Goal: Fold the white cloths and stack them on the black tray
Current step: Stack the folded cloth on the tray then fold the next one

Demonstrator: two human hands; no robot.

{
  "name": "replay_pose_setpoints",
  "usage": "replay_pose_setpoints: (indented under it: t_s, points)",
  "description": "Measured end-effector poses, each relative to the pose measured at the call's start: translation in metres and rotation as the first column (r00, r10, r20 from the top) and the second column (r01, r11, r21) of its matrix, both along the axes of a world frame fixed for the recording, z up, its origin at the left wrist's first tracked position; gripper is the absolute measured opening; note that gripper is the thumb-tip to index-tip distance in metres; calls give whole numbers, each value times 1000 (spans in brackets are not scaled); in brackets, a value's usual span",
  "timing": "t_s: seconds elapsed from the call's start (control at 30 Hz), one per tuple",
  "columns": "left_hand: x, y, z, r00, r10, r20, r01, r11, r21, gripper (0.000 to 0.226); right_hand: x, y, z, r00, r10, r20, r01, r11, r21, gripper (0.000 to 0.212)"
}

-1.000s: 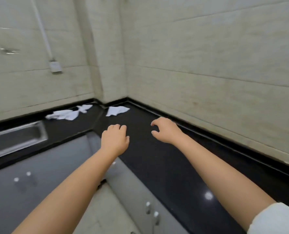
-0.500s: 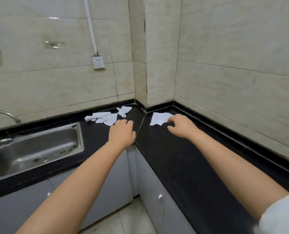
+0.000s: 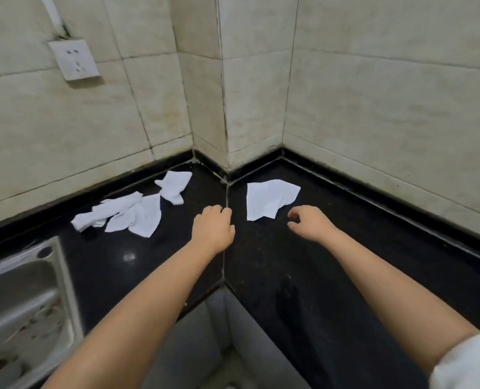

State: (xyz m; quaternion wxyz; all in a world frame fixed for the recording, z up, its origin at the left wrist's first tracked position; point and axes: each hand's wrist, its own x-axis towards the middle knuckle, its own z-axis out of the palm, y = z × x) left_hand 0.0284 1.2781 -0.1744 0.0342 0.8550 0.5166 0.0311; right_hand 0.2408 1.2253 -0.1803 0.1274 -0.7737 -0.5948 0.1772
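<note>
A flat white cloth (image 3: 269, 197) lies on the black counter (image 3: 289, 262) in the corner, just right of the counter seam. Left of the seam lie a small crumpled white cloth (image 3: 174, 185) and a bunch of white cloths (image 3: 123, 217). My left hand (image 3: 212, 227) hovers at the seam with its fingers curled, holding nothing. My right hand (image 3: 309, 224) hangs just right of and below the flat cloth, fingers loosely bent and empty, a little apart from the cloth. No black tray is in view.
A steel sink (image 3: 19, 310) is set into the counter at the lower left. Tiled walls close the corner, with a wall socket (image 3: 73, 58) on the left wall. Grey cabinet fronts (image 3: 205, 332) run below the counter edge.
The view has swung left and come closer to the corner, so the cloths look larger. Both hands have reached nearer to the cloths and still hold nothing.
</note>
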Motion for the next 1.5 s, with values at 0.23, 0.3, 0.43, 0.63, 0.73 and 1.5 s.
replay_pose_setpoints:
  t_s: [0.23, 0.3, 0.43, 0.63, 0.73, 1.5]
  points:
    - [34, 117, -65, 988, -145, 45, 151, 965, -214, 39, 6, 95, -69, 973, -211, -94, 201, 973, -111, 29]
    - [46, 135, -83, 980, -195, 32, 196, 945, -260, 38, 6, 110, -89, 971, -230, -71, 218, 965, -145, 33]
    - [71, 157, -120, 965, -260, 14, 252, 919, -304, 37, 7, 139, -125, 975, -223, -5, 219, 963, -157, 43]
    - [100, 164, -156, 949, -295, 109, 314, 912, -266, 42, 20, 150, -151, 979, -200, -24, 201, 978, 56, 21]
    - [110, 165, -156, 925, -314, 215, 358, 911, -207, 30, 24, 143, -148, 992, -118, -40, 123, 975, 184, 8]
    - [211, 63, 23, 587, -502, 635, 572, 813, 114, 22, 149, -95, 29, 723, -586, 366, 293, 740, 606, 26]
